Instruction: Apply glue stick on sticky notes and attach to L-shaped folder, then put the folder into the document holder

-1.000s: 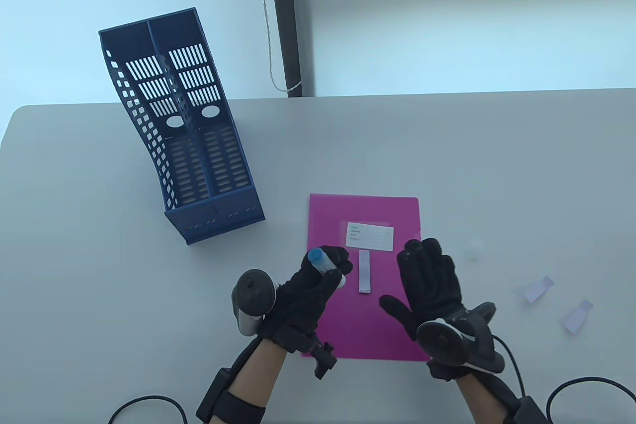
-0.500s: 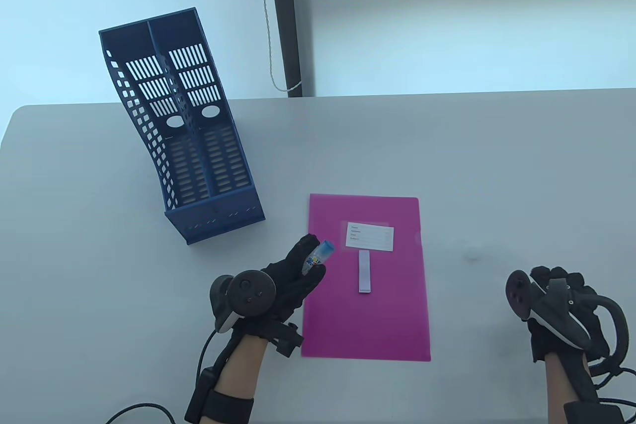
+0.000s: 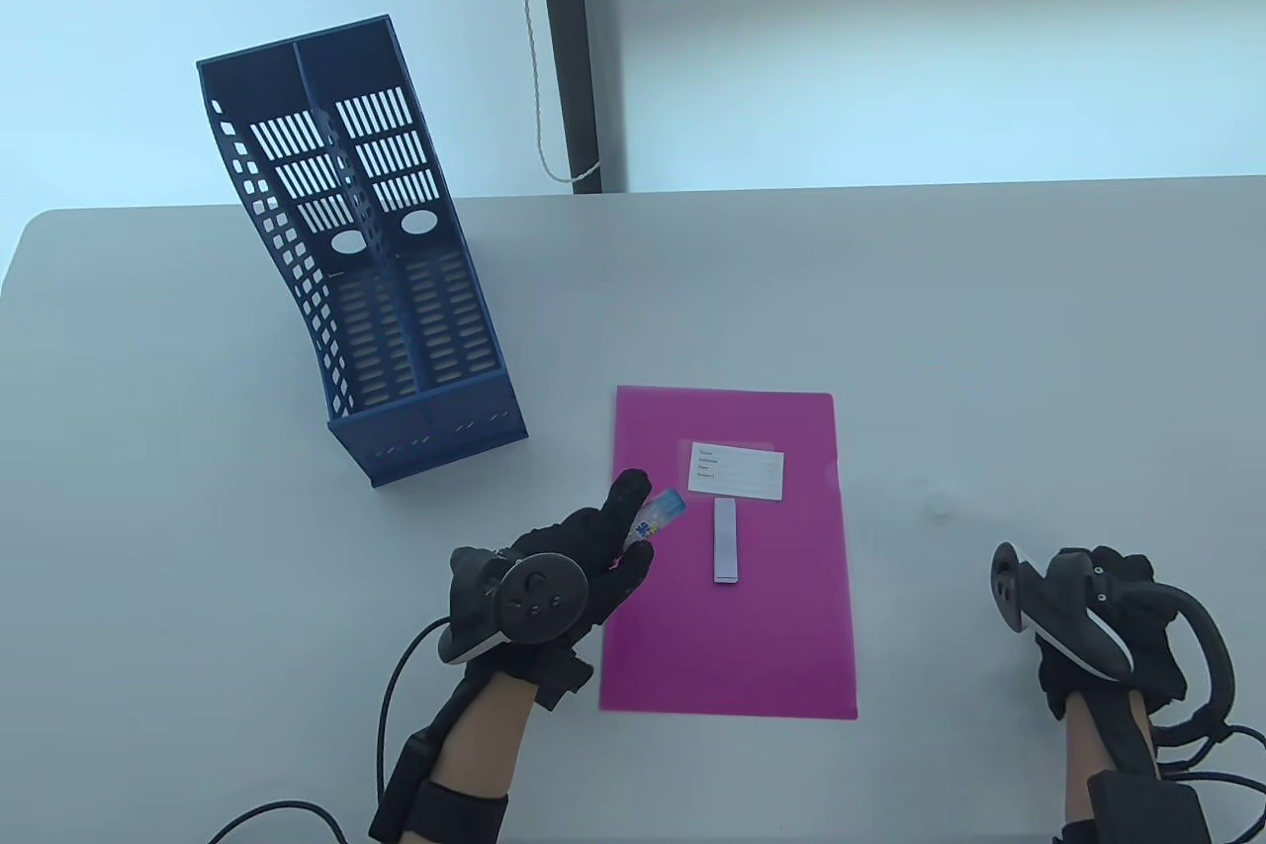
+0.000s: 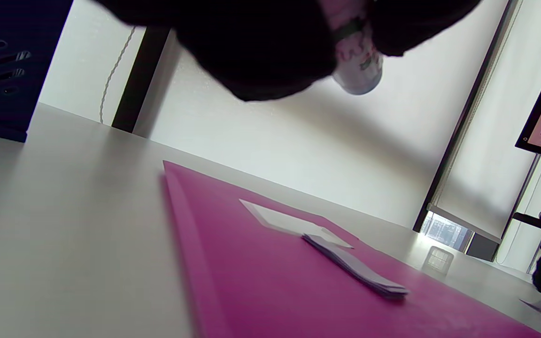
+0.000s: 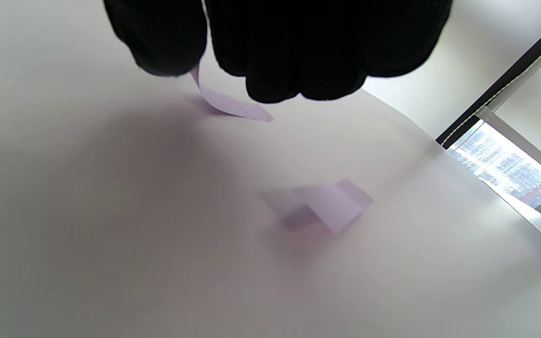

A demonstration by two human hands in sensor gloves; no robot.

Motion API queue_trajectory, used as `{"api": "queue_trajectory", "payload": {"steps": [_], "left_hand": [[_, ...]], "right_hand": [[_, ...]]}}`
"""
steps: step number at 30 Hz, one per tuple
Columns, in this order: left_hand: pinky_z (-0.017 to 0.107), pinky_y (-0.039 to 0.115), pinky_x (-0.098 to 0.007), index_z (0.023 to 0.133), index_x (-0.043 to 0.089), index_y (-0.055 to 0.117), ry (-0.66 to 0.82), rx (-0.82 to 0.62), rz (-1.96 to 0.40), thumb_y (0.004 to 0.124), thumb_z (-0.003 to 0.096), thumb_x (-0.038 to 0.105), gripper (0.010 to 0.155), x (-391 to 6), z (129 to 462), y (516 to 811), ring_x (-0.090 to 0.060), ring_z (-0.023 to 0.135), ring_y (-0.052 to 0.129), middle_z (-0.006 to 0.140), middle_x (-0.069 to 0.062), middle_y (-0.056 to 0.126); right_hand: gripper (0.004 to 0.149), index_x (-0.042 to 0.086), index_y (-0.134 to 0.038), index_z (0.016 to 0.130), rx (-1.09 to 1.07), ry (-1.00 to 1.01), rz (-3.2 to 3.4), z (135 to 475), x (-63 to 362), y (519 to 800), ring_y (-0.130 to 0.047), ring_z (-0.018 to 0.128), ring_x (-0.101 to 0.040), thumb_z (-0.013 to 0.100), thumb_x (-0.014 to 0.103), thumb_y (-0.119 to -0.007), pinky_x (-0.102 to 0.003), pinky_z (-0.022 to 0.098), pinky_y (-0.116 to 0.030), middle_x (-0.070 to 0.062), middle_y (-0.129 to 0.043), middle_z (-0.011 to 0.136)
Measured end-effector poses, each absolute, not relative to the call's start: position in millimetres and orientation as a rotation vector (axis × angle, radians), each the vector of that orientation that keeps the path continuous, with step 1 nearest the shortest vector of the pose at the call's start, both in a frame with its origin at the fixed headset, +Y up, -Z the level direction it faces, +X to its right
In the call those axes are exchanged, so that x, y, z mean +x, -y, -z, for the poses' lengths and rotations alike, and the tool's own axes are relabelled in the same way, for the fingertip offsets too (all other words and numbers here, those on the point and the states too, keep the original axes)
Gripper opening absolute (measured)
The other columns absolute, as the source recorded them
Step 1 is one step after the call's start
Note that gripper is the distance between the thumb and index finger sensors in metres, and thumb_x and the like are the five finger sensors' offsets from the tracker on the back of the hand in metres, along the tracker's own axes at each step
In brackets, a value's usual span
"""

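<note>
A pink L-shaped folder point(image 3: 752, 616) lies flat on the table, with a white label point(image 3: 737, 470) and a lavender sticky-note pad point(image 3: 727, 540) on it. My left hand point(image 3: 633, 527) hovers over the folder's left edge and grips a glue stick point(image 3: 661, 514), whose uncapped tip points right; the left wrist view shows the glue stick point(image 4: 357, 70) under my fingers. Far right, my right hand point(image 3: 1113, 592) is lowered to the table. In the right wrist view its thumb and fingers point(image 5: 298, 56) pinch one end of a loose lavender sticky note point(image 5: 228, 105). A second note point(image 5: 331, 204) lies beside it.
A blue two-slot document holder point(image 3: 376, 270) stands at the back left, open side up. A small clear cap point(image 3: 940, 503) sits on the table right of the folder. Glove cables trail off the front edge.
My right hand left the folder, swung to the far right and came down on the loose notes. My left hand drew back to the folder's left edge and laid the glue stick over to point right.
</note>
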State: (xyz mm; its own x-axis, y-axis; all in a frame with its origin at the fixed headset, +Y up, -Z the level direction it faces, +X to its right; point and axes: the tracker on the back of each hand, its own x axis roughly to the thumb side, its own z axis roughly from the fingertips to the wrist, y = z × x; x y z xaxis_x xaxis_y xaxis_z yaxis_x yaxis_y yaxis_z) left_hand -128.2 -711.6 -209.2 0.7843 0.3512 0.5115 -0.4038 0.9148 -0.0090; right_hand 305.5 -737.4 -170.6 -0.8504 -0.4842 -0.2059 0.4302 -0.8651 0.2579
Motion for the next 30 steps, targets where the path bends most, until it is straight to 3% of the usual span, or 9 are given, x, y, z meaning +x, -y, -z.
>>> {"api": "queue_trajectory", "payload": {"steps": [3,6,11,13,14,16,24,30], "left_hand": [[0.030,0.081,-0.037,0.116,0.017,0.041,0.549,0.089,-0.409,0.066,0.0587,0.045,0.069,-126.1,208.0,709.4,-0.017,0.037,0.095,0.072,-0.014,0.090],[0.032,0.080,-0.039,0.116,0.011,0.035,0.571,0.068,-0.454,0.057,0.0602,0.042,0.068,-124.3,206.3,707.6,-0.020,0.040,0.094,0.076,-0.018,0.088],[0.033,0.079,-0.040,0.116,0.010,0.034,0.602,0.086,-0.497,0.057,0.0604,0.041,0.068,-120.7,203.2,702.9,-0.021,0.041,0.094,0.076,-0.020,0.088],[0.032,0.079,-0.039,0.117,0.010,0.033,0.619,0.093,-0.480,0.056,0.0611,0.041,0.068,-118.8,201.8,700.8,-0.020,0.040,0.094,0.075,-0.019,0.088],[0.032,0.080,-0.038,0.114,0.006,0.024,0.626,0.105,-0.473,0.055,0.0613,0.041,0.071,-117.6,201.3,699.4,-0.019,0.039,0.095,0.075,-0.018,0.089],[0.030,0.081,-0.036,0.107,0.002,0.025,0.637,0.133,-0.482,0.056,0.0609,0.042,0.068,-116.5,200.2,697.9,-0.018,0.038,0.096,0.073,-0.017,0.090],[0.030,0.083,-0.031,0.105,0.018,0.054,0.678,0.237,-0.555,0.070,0.0575,0.045,0.056,-116.8,195.7,693.8,-0.012,0.037,0.098,0.071,-0.011,0.092],[0.025,0.085,-0.029,0.094,0.010,0.076,0.731,0.241,-0.568,0.076,0.0521,0.052,0.059,-109.5,192.4,690.9,-0.007,0.027,0.098,0.054,-0.006,0.098]], "right_hand": [[0.033,0.018,-0.078,0.090,0.368,0.198,2.628,168.1,308.2,732.1,-0.091,0.072,-0.030,0.059,0.031,-0.078,-0.046,0.055,-0.078,-0.009,-0.094,0.079],[0.032,0.018,-0.080,0.088,0.396,0.115,2.652,164.6,311.5,721.5,-0.092,0.069,-0.029,0.058,0.031,-0.079,-0.045,0.053,-0.079,-0.008,-0.095,0.076],[0.032,0.018,-0.082,0.086,0.405,0.014,2.785,158.6,310.3,698.4,-0.094,0.066,-0.028,0.057,0.031,-0.080,-0.044,0.052,-0.080,-0.008,-0.097,0.073],[0.032,0.017,-0.083,0.085,0.323,0.011,2.878,156.4,300.0,690.9,-0.095,0.064,-0.028,0.057,0.031,-0.080,-0.043,0.050,-0.080,-0.009,-0.098,0.071],[0.031,0.017,-0.083,0.085,0.242,0.057,2.949,154.9,289.2,687.1,-0.095,0.063,-0.028,0.057,0.031,-0.080,-0.043,0.050,-0.081,-0.008,-0.098,0.071],[0.032,0.017,-0.083,0.086,0.066,0.086,3.091,151.3,267.4,683.7,-0.096,0.062,-0.027,0.058,0.031,-0.079,-0.042,0.049,-0.082,-0.008,-0.099,0.070],[0.031,0.016,-0.084,0.085,-0.587,0.532,3.599,148.6,179.4,711.7,-0.096,0.059,-0.027,0.058,0.030,-0.078,-0.042,0.047,-0.081,-0.009,-0.100,0.067],[0.032,0.013,-0.085,0.083,-0.415,0.540,3.403,162.4,173.3,745.3,-0.096,0.053,-0.025,0.059,0.033,-0.077,-0.040,0.043,-0.081,-0.008,-0.100,0.061]]}}
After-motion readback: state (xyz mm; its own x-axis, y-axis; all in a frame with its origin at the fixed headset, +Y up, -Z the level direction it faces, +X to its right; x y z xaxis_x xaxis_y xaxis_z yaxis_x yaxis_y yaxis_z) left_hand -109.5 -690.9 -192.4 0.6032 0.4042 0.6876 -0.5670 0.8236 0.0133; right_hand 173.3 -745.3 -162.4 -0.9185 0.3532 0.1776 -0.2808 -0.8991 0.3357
